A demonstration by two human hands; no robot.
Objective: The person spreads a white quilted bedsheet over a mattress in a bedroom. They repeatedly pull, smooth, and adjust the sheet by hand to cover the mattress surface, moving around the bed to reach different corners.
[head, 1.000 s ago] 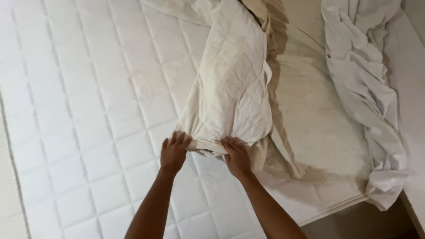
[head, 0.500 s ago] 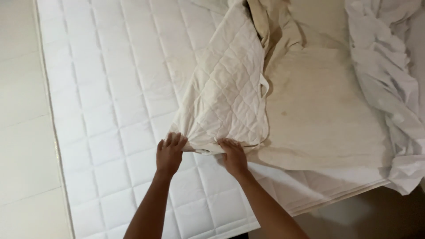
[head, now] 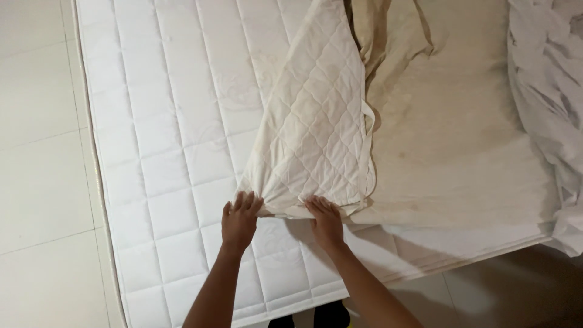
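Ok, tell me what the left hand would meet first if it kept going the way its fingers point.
The left hand points up the bed, its fingertips already at the lower edge of the cream quilted pad. Going straight on, it would probably push into that folded pad, which lies on the white mattress.

My left hand (head: pixel 238 220) and right hand (head: pixel 326 220) sit side by side at the lower centre of the frame, both on the near edge of the pad (head: pixel 316 121), which runs from them up to the top centre. The pad lies on the mattress (head: pixel 170 152), which fills the left and centre of the frame. To the right of the pad, touching it, a sheet (head: pixel 455 140) spreads over the mattress toward the right. At the far right edge a bundle of bedding (head: pixel 546 91) lies along the sheet. The floor (head: pixel 36 152) runs down the left edge of the frame, beside the mattress, and shows again at the lower right.
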